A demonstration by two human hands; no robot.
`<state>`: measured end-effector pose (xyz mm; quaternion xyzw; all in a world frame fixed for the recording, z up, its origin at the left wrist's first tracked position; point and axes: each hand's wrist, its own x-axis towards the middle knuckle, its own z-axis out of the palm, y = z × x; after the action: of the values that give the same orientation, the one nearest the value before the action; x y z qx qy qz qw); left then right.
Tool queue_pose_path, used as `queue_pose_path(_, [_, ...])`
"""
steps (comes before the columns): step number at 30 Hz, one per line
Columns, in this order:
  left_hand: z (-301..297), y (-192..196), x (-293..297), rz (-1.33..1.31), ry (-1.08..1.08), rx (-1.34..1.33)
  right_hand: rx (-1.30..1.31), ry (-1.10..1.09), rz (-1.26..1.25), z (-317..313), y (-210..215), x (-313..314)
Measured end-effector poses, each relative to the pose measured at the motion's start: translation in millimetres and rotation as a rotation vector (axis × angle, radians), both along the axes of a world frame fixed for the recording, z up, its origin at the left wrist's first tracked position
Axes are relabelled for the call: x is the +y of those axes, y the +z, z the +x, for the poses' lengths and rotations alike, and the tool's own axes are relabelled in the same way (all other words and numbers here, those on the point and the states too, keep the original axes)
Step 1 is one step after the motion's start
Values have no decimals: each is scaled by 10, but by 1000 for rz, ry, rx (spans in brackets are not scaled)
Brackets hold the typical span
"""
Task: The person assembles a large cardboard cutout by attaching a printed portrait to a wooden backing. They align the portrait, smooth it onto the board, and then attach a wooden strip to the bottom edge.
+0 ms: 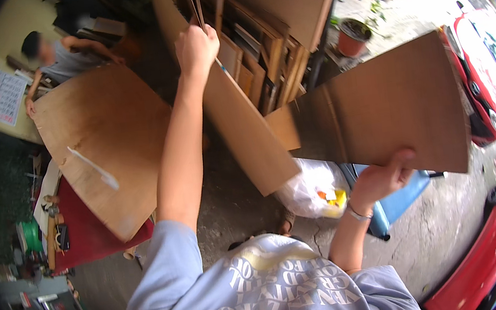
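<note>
My left hand (198, 49), raised at upper centre, is closed round the edges of thin brown sheets (196, 4) seen edge-on. Behind that wrist, a long plywood strip (245, 128) slants down to the right. At right, my right hand (384, 182) grips the lower edge of a brown board (398, 104), its thumb on the near face. The board is tilted, and its left end is smeared by motion. A smaller light-brown piece (283, 128) shows beside that end; whether they are joined I cannot tell.
At upper left another person (69, 59) holds a large plywood sheet (104, 128) above a red surface (90, 216). Wooden offcuts (274, 60) lean at the back. A white plastic bag (310, 188) and a blue object (403, 198) lie below. Red cars (490, 237) and a potted plant (354, 36) stand right.
</note>
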<state>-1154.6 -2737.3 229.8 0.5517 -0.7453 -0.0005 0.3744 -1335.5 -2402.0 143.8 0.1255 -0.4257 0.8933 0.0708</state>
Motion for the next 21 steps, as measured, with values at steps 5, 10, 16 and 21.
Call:
queue_pose_path(5, [-115, -62, -139, 61, -92, -21, 101, 50, -287, -102, 684, 1985])
queue_pose_path(10, [-348, -266, -633, 77, -257, 20, 110, -473, -222, 711, 1669, 4715])
queue_pose_path(16, [-771, -507, 176, -289, -477, 341, 401, -900, -33, 3103, 2286, 6882])
queue_pose_path(21, [-181, -1444, 3795, 651, -1375, 659, 569, -1213, 14, 4962, 2022, 6930])
